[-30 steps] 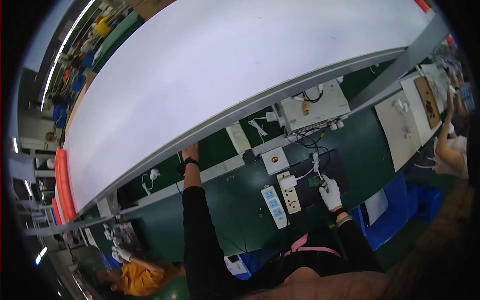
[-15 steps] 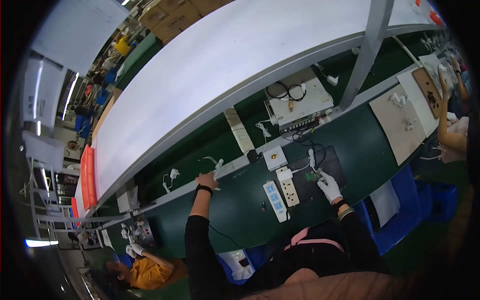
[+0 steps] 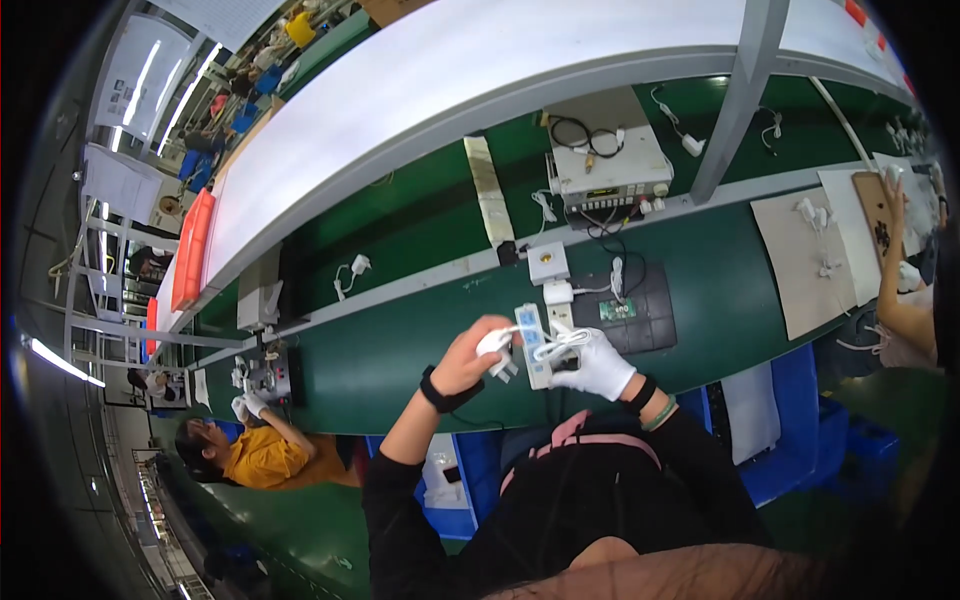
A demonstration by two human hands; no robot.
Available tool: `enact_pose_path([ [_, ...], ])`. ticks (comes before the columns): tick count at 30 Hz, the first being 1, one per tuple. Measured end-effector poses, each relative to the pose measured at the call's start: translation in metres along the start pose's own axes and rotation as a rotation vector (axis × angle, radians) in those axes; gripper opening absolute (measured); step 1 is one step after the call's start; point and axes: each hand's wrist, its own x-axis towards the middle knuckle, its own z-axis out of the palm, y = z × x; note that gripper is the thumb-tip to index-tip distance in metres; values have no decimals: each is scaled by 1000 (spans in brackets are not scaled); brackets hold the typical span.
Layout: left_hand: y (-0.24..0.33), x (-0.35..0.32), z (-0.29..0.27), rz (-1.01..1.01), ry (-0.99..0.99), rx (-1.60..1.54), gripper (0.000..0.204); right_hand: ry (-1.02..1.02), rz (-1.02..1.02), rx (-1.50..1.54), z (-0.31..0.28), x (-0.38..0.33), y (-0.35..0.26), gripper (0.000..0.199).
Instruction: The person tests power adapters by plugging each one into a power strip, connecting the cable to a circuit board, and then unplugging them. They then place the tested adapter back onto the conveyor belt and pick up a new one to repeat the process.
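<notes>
Change since earlier frame: left hand (image 3: 470,358) has come back from the far rail of the surface (image 3: 400,350) — it now sits just beside the right hand (image 3: 598,364) at the near edge.
Left grip: bare fingers closed around a white plug adapter (image 3: 493,346), lifted off the surface.
Right grip: white-gloved, closed on the white cable (image 3: 555,345) that runs from the adapter.
Power strip: white power strip (image 3: 532,340) lies flat on the green surface between the two hands, just under the cable; a second white strip (image 3: 560,312) lies beside it, unchanged in place.
Black mat: black mat (image 3: 630,310) beyond the right hand carries a small green circuit board (image 3: 612,310).
Containers: blue bins (image 3: 790,420) below the near edge — one holds a white sheet (image 3: 745,412); other contents cannot be told.
Test box: grey instrument box (image 3: 605,165) on the far side with black leads on top.
Other people: a person in yellow (image 3: 262,452) works at the left; another arm (image 3: 895,290) at the right.
</notes>
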Motion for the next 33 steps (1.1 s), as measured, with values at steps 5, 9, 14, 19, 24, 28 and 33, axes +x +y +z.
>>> enact_pose_path([
  [5, -81, 60, 9, 28, 238, 409, 35, -504, 787, 491, -11, -62, 30, 35],
  [9, -168, 76, 21, -36, 204, 507, 38, -324, 861, 376, -34, -107, 53, 33],
  [14, -189, 84, 47, -5, 133, 968, 44, -389, 395, -288, -52, -135, 73, 27],
  [19, -177, 78, 78, 37, 93, 1345, 48, -528, 589, -338, -67, -134, 74, 14],
  [24, -177, 77, 85, 69, 169, 1371, 50, -127, 442, -372, -66, -97, 97, 11],
  [28, -174, 77, 86, 113, 176, 1314, 51, -22, 291, -356, -51, -59, 134, 16],
  [33, -175, 75, 90, 94, 196, 1301, 51, -92, 446, -348, -22, -38, 158, 23],
])
